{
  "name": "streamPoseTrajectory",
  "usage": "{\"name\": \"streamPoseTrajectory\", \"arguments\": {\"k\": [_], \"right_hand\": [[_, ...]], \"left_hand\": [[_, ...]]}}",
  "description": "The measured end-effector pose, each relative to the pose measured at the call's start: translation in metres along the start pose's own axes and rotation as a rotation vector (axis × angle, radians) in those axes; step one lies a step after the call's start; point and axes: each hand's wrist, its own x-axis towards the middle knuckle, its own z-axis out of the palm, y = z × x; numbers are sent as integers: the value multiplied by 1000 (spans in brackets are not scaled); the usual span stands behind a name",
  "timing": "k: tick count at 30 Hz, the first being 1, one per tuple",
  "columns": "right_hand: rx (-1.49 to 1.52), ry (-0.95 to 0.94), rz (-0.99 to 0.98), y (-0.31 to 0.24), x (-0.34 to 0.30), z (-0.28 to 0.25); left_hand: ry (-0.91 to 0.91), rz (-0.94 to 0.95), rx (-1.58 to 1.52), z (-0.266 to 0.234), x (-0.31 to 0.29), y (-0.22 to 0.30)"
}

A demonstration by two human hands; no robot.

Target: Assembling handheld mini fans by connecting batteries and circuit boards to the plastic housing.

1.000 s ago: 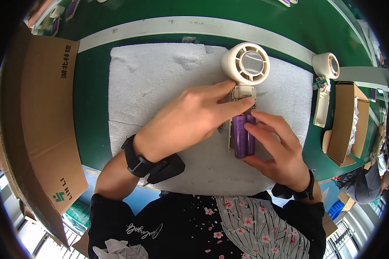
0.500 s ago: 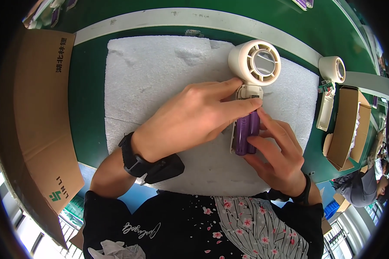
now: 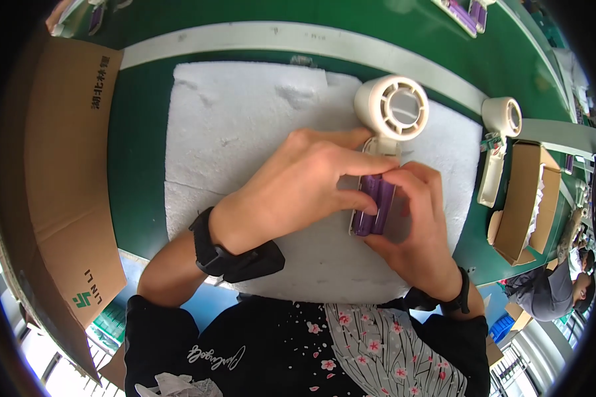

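Observation:
A cream handheld fan (image 3: 369,106) lies on a white foam sheet (image 3: 232,112), its round head pointing away from me and its handle opened up. Two purple battery cells (image 3: 382,206) sit side by side in the handle. My left hand (image 3: 295,175) grips the handle from the left, fingers at the neck and thumb on the left cell. From the right, my right hand (image 3: 422,215) curves round the handle. Its index fingertip meets the top of the cells near my left fingertips, and its thumb is at their lower end. My fingers hide the neck joint.
To the right, another opened cream fan (image 3: 493,114) shows a small green circuit board, beside an open cardboard box (image 3: 518,198). A big cardboard box (image 3: 66,172) stands at the left. Purple-celled parts (image 3: 463,18) lie far right on the green surface. Another person (image 3: 546,291) sits at far right.
My left thumb has come down onto the left cell. My right index finger has bent, and its thumb has left the middle of the cells. The whole view has shifted slightly.

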Motion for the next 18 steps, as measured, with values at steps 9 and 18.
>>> {"name": "streamPoseTrajectory", "arguments": {"k": [9, 18], "right_hand": [[-13, 15, 35, -3, 5, 2], [-220, 50, -197, 3, -4, -2]], "left_hand": [[-36, -87, -31, 1, -1, 2], [-92, -115, -34, -3, 0, 2]]}}
